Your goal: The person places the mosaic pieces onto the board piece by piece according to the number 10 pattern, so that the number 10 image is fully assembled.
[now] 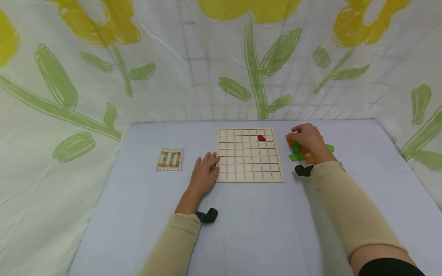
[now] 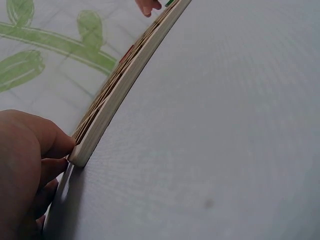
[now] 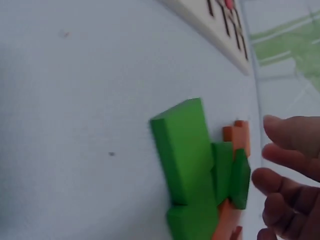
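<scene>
A square wooden grid board lies on the table with a red quarter-round piece in one of its upper right cells. My left hand rests at the board's left edge, fingers extended; in the left wrist view the thumb touches the board's near corner. To the right of the board lies a loose pile of orange pieces and green pieces. My right hand hovers over the far side of this pile. Its fingers are loosely bent, and nothing shows between thumb and fingertips in the right wrist view.
A small pattern card with orange, green and red shapes on a grid lies left of the board. The white table ends at the back against a cloth painted with yellow flowers and green leaves.
</scene>
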`<state>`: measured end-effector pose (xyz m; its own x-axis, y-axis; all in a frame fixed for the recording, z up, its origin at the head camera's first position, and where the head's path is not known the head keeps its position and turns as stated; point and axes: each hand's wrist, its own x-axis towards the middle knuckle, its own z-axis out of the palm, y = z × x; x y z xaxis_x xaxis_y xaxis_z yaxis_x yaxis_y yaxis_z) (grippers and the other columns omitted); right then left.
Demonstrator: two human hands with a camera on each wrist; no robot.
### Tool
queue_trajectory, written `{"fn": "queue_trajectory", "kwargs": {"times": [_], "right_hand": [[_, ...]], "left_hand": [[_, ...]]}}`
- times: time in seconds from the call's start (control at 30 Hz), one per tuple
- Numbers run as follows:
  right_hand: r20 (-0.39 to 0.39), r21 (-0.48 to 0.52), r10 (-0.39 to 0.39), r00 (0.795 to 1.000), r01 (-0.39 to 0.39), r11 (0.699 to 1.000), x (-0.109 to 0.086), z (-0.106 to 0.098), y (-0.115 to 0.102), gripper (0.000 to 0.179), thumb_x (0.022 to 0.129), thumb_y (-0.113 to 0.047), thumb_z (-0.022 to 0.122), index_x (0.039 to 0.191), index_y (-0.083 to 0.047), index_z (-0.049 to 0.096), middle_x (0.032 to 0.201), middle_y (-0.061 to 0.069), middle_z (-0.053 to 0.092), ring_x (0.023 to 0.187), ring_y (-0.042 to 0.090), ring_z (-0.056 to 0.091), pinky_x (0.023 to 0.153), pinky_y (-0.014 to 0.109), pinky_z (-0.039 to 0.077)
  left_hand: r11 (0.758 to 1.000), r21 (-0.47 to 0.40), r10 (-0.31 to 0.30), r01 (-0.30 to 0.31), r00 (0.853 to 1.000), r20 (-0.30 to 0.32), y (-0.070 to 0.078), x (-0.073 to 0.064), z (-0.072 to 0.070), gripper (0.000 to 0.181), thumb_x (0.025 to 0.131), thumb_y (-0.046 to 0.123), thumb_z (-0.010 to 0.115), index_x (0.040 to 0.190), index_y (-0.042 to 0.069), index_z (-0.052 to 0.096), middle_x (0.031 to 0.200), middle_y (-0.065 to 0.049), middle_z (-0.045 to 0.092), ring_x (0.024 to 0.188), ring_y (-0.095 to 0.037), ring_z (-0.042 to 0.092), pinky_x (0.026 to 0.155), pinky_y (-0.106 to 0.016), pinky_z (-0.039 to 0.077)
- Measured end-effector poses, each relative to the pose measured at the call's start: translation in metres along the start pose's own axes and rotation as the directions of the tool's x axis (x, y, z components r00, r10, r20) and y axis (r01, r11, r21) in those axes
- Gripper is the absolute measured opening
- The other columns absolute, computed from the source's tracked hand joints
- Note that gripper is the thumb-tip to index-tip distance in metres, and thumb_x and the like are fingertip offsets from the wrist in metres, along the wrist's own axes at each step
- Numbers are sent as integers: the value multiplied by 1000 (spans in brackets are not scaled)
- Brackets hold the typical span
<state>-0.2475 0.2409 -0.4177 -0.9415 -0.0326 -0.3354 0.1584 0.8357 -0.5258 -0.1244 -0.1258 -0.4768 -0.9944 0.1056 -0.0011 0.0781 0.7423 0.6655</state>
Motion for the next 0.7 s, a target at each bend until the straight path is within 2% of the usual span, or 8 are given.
{"fn": "queue_trajectory", "kwargs": {"times": [0.13, 0.3, 0.5, 0.7], "right_hand": [[34, -63, 17, 999, -15, 998, 4, 4, 5, 55, 97, -40, 59, 137, -2, 55, 139, 25, 51, 115, 38, 54, 90, 47, 52], [-2, -46, -3, 1000, 3, 999, 8, 8, 7, 47, 95, -36, 62, 129, -4, 59, 127, 22, 57, 102, 34, 56, 78, 41, 52], [-16, -26, -49, 999, 49, 998, 9, 9, 4, 40, 93, -31, 66, 120, -4, 55, 122, 23, 56, 99, 35, 55, 80, 44, 51], [-84, -9, -108, 991, 107, 994, 10, 14, -7, 29, 94, -27, 65, 115, -7, 61, 118, 21, 62, 98, 33, 58, 81, 43, 51]], "left_hand": [[1000, -15, -1, 1, 1000, 1, 0, 0, 0, 44, 100, 23, 50, 142, 13, 53, 155, 1, 40, 150, -18, 26, 126, -41, 8], [1000, -24, 2, -2, 1000, -1, 2, -1, 0, 44, 99, 23, 50, 142, 13, 54, 155, 1, 40, 150, -18, 26, 126, -42, 8], [1000, -21, 8, -8, 1000, -5, 2, 0, -1, 43, 99, 23, 50, 142, 13, 54, 155, 1, 41, 149, -18, 26, 126, -42, 8], [1000, -16, -2, 2, 1000, 3, 1, 0, -1, 43, 100, 23, 51, 142, 14, 54, 155, 2, 40, 150, -17, 25, 126, -41, 7]]}}
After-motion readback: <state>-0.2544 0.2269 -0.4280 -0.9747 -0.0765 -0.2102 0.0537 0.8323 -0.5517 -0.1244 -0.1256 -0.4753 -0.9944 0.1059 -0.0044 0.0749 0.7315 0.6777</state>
